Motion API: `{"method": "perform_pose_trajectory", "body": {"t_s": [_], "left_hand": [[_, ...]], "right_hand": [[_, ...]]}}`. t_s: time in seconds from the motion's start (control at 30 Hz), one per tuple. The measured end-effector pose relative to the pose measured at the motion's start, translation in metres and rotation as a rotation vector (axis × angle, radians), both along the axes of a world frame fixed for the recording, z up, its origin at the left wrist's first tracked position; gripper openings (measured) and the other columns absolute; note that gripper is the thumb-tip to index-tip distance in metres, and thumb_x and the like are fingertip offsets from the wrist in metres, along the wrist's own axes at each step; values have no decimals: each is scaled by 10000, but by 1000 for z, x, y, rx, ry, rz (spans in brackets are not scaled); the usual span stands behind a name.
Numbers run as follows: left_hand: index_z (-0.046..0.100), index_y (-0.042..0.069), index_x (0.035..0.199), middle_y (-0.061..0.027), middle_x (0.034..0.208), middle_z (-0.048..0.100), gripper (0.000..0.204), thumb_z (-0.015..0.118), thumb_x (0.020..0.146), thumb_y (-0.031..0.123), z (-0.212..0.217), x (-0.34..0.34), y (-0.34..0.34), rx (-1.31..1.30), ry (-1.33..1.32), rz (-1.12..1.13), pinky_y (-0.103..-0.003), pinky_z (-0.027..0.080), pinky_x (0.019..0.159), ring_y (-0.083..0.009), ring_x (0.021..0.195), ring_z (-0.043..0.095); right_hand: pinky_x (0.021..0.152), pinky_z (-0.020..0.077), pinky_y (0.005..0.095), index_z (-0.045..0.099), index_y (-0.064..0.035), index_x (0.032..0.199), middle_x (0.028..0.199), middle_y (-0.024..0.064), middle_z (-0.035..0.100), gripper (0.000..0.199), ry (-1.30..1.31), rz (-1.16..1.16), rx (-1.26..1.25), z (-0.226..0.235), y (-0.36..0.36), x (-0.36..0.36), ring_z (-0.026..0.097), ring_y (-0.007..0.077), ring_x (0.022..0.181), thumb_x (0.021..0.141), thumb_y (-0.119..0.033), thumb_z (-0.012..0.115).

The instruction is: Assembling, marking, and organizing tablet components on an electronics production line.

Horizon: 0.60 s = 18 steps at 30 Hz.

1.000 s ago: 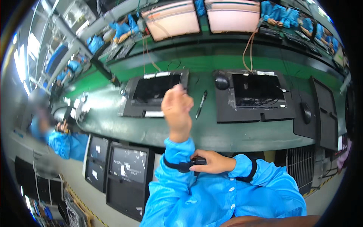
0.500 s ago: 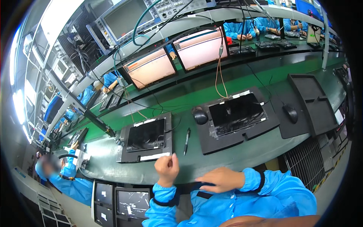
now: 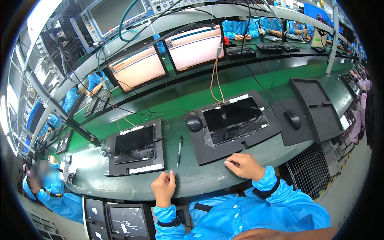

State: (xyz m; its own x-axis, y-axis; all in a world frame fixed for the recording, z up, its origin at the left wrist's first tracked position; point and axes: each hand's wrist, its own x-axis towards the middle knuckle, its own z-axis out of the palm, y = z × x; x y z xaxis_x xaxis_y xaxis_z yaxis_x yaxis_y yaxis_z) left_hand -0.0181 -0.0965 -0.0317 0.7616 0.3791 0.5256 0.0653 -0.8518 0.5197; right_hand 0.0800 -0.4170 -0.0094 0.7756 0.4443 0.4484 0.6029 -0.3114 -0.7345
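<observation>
Hands apart, your left hand (image 3: 163, 189) is curled into a loose fist just over the near edge of the green bench (image 3: 204, 176), with nothing seen in it, while your right hand (image 3: 246, 165) has its fingers bent under just beside the near edge of the right foam pad (image 3: 213, 153); its inner side is hidden, so how far it is closed cannot be told. Nearest that hand, beyond it, the right panel (image 3: 233, 121) lies flat on the pad, screen up, clear film sticking out around its rim. It looks thin, stiff and fairly light, likely glassy, so treat it as fragile and slippery; take it by two opposite edges, keeping your fingertips off the dark face and the loose film. The left panel (image 3: 134, 144) lies on its own left foam pad (image 3: 159, 138) beyond your left fist and calls for the same edge grip. A pen (image 3: 179, 152) lies between the pads, and a black mouse (image 3: 193, 121) sits against the right panel's left side. Mind the pinkish cable (image 3: 216, 82) at its far edge, which could tug. Further right are another mouse (image 3: 292, 119) and a black tray (image 3: 320, 108); two monitors (image 3: 195, 44) stand behind
</observation>
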Motion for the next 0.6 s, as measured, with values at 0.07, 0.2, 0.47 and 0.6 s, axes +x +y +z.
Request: {"method": "perform_pose_trajectory", "body": {"t_s": [0.07,0.2,0.47,0.6], "left_hand": [[535,70,632,-81,499,490,360,767,877,193,2,0,0,-5,2,-20,-373,367,437,-268,421,485],[555,67,639,-78,496,494,348,768,875,210,3,0,0,-38,11,-24,-371,371,436,-264,421,490],[572,68,672,-84,515,509,297,756,882,171,2,0,2,-36,-66,-75,-381,381,447,-279,437,507],[627,43,763,-71,663,572,190,767,862,123,0,0,6,-233,-51,63,-360,440,562,-228,605,579]], "right_hand": [[560,495,331,725,-39,902,770,95,685,109,17,9,-15,-1,-3,1,646,217,626,894,-147,739],[585,514,325,720,-18,916,785,109,701,139,73,4,10,-2,-4,2,664,216,645,908,-156,735],[596,489,295,711,1,938,793,89,684,144,144,-66,42,-5,-3,0,614,161,643,933,-143,706],[579,478,304,711,-6,924,777,84,669,129,145,-39,7,-3,-3,3,608,167,630,927,-135,707]]}}
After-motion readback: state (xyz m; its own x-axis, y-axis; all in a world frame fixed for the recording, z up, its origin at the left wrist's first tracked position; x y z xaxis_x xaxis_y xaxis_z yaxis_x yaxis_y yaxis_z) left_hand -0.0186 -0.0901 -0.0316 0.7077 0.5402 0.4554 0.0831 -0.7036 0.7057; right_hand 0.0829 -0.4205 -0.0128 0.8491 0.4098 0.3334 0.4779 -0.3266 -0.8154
